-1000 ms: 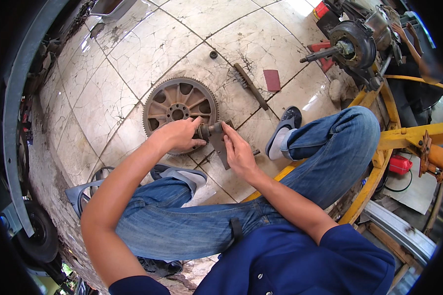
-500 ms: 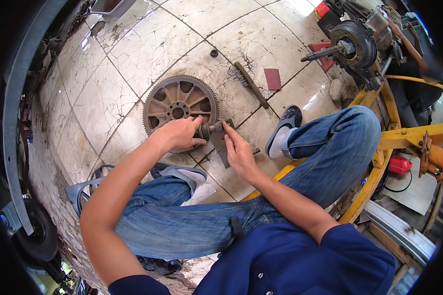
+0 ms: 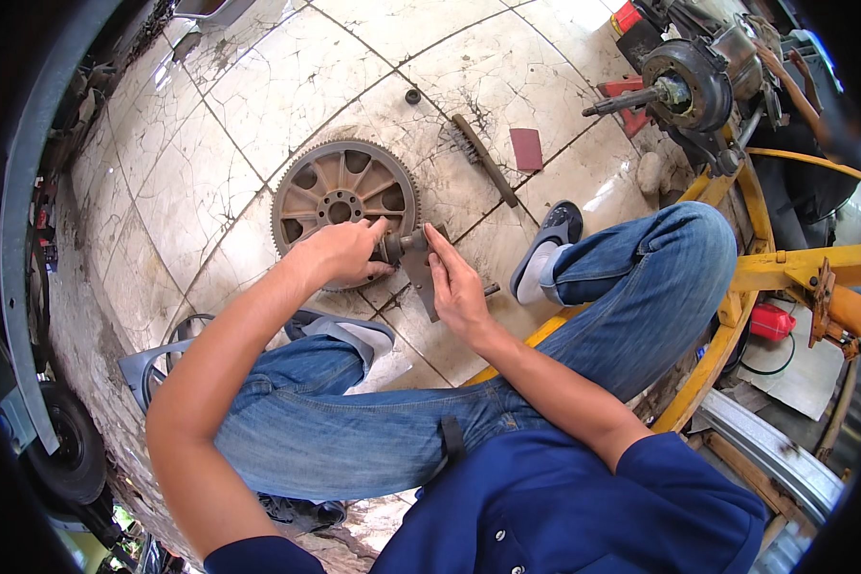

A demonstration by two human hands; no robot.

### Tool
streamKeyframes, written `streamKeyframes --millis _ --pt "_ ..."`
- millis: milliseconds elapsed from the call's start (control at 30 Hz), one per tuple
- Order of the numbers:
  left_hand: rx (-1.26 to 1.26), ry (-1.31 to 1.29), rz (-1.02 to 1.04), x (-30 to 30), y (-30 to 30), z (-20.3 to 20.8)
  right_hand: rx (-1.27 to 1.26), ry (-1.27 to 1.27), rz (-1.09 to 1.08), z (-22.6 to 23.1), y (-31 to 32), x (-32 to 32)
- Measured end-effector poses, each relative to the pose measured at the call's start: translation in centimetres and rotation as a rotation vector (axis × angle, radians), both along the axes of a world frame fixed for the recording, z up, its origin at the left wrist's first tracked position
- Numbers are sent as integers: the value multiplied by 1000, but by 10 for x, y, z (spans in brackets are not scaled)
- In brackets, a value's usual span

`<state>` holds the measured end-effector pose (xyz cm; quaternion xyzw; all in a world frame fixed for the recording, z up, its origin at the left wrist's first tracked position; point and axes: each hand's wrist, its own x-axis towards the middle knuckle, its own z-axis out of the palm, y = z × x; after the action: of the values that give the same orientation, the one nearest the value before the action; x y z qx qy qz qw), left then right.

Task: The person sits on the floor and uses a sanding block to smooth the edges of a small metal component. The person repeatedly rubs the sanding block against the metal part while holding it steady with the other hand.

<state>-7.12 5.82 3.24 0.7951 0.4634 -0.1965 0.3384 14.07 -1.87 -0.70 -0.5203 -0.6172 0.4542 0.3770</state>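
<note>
We sit on the tiled floor (image 3: 210,172) w/ a small grey metal part (image 3: 413,260) held between both hands, just above the floor & right at the edge of the toothed flywheel (image 3: 342,203) lying flat there. Left hand (image 3: 340,253) is curled round the part's stubby round end, fingers wrapped, thumb on top – closed on it. Right hand (image 3: 457,287) lies along the flat plate-like leg of the same part, fingers stretched & pressing against it, so also gripping it, though more a pinch than a fist.

Our read on handling: the part looks like solid steel or cast metal, stiff, no give, fairly weighty for its size, prob. greasy or dusty so it may slip. Best hold is as now: one hand on the round boss, the other flat on the plate, well clear of its edges. The flywheel looks heavy; its teeth are sharp-ish, so we'd lift by the spokes, not the rim.

Nearby: a wire brush (image 3: 484,159), a red sandpaper piece (image 3: 526,148), a yellow frame (image 3: 784,268).
</note>
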Motion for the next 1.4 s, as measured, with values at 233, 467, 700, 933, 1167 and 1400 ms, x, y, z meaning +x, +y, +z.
streamKeyframes --millis 233,467,700,933,1167,1400 --pt "6 0 -17 -2 -3 -6 -161 4 -10 -3 -9 0" --pt "15 -7 -8 -3 -1 -5 -217 -68 -12 -8 -13 1" --pt "42 2 -51 -3 0 -6 -166 -35 -17 -5 -11 2" --pt "50 -13 -53 -2 3 0 -82 -32 -4 -1 -6 2" --pt "-53 44 -57 8 4 14 70 -73 9 10 -2 1" --pt "-218 -116 93 4 0 16 -30 21 20 8 -4 3"
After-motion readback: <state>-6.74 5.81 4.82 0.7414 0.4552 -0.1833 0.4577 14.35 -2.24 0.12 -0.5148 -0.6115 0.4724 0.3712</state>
